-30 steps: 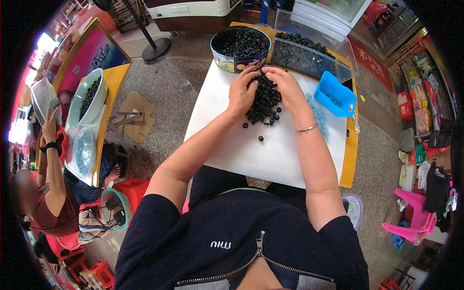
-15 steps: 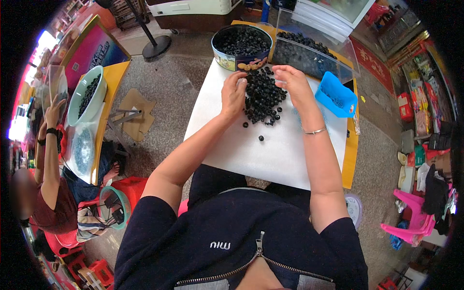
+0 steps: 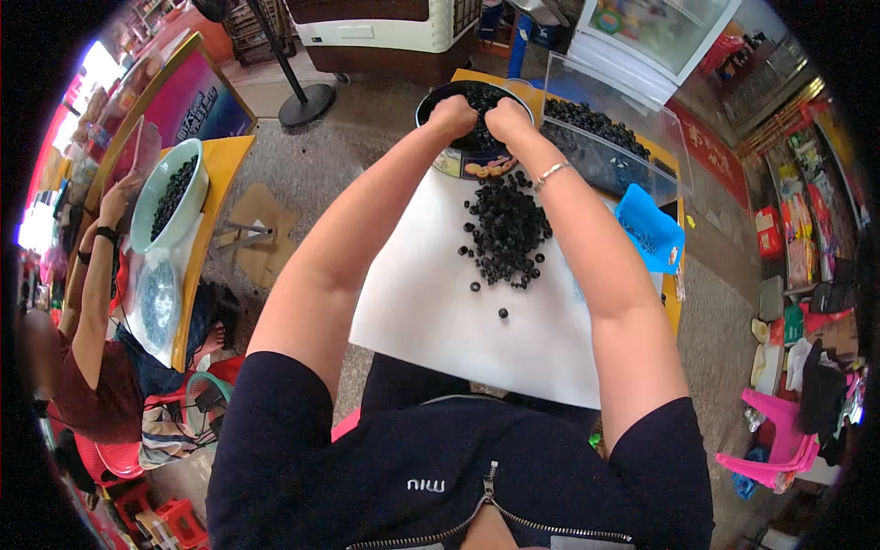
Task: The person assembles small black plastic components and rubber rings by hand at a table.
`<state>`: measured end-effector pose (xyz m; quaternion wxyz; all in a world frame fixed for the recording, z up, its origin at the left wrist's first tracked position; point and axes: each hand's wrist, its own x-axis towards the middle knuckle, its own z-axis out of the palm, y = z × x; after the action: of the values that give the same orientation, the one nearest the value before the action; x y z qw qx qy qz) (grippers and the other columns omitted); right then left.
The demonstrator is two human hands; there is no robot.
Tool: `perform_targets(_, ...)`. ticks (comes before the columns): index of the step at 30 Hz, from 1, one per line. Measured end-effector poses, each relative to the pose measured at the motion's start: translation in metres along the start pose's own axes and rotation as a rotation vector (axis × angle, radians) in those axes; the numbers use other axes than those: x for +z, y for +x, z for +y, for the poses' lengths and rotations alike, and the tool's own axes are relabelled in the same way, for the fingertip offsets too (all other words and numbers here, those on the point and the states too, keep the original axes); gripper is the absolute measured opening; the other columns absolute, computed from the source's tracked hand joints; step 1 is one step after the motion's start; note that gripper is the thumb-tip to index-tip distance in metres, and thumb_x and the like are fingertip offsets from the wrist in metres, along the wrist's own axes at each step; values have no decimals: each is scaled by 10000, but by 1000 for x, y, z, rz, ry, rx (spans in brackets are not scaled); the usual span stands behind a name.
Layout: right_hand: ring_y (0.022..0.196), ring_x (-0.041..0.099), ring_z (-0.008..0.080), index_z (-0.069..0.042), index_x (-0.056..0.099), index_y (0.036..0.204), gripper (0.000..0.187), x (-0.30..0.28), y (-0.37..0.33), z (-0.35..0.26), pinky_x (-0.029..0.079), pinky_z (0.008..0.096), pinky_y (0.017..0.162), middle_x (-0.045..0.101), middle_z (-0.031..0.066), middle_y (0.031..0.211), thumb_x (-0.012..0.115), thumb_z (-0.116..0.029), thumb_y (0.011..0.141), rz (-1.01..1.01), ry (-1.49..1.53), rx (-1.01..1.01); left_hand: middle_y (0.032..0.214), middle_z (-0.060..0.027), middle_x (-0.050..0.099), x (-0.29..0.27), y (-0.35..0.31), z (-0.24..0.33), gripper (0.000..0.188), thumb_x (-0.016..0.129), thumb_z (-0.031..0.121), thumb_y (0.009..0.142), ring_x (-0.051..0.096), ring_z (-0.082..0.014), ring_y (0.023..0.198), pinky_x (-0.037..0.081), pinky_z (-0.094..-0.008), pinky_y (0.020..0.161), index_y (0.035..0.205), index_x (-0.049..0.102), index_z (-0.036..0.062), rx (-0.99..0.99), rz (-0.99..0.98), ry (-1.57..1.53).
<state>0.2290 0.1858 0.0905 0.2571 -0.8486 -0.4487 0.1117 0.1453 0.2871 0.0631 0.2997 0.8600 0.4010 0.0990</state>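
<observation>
Both of my hands reach into a round tin point(image 3: 438, 163) filled with small black round pieces, at the far end of the white board point(image 3: 412, 284). My left hand point(image 3: 454, 117) is curled with its knuckles up, fingertips down among the pieces. Close beside it, my right hand point(image 3: 509, 119) is bent inward the same way, its fingertips sunk in the pieces and mostly hidden. A heap of the same black pieces point(image 3: 504, 225) lies on the board just in front of the tin. One loose black piece point(image 3: 503, 313) sits nearer to me.
Right of the tin stands a clear box point(image 3: 605, 151) with more black pieces. A tilted blue container point(image 3: 653, 229) holds small bits at the board's right edge. At left, another person point(image 3: 92, 367) sits by a table with a pale green basin point(image 3: 137, 220). A fan stand point(image 3: 307, 105) is behind.
My two hands have moved forward from either side of the heap into the tin and drawn closer together. The heap is left uncovered on the board. The whole view has shifted slightly.
</observation>
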Motion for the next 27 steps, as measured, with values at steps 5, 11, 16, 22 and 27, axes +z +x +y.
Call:
perform_targets(5, 1028, 638, 327, 2, 680, 1010, 250, 26, 35, 21, 516, 385, 865, 671, 175, 1082, 610, -138, 815, -245, -657, -457, 1241, -223, 586, 23, 15, -2, 458, 531, 361, 855, 539, -384, 1184, 356, -481, 1044, 1190, 630, 64, -71, -14, 169)
perform_targets(11, 1045, 620, 277, 44, 640, 1010, 279, 70, 60, 39, 479, 363, 861, 645, 193, 1106, 623, -185, 852, 161, 808, 294, 1214, -182, 611, 48, 27, 16, 479, 553, 403, 876, 586, -359, 1106, 451, -423, 930, 1188, 625, 46, -348, 91, -746)
perform_targets(16, 947, 606, 238, 58, 642, 984, 235, 57, 48, 13, 447, 344, 823, 649, 167, 968, 618, -140, 859, 401, 1400, 307, 1049, -122, 670, 36, 15, 26, 333, 544, 236, 894, 620, -232, 1035, 464, -329, 866, 1106, 638, -2, 24, 337, -512)
perform_targets(22, 785, 547, 151, 0, 641, 881, 126, 22, 0, -14, 431, 297, 751, 631, 55, 853, 648, -122, 850, 420, 1591, 109, 997, -99, 654, 21, -23, 48, 253, 570, 137, 876, 591, -176, 941, 450, -305, 838, 1069, 636, -13, 65, 455, -1244)
perform_targets(27, 814, 554, 124, -10, 634, 880, 150, -18, -75, -43, 446, 275, 769, 639, 60, 862, 637, -160, 879, 407, 1618, -66, 955, -86, 635, -9, -112, 85, 225, 546, 165, 904, 564, -163, 877, 443, -289, 817, 1000, 625, -23, 174, 479, -1287)
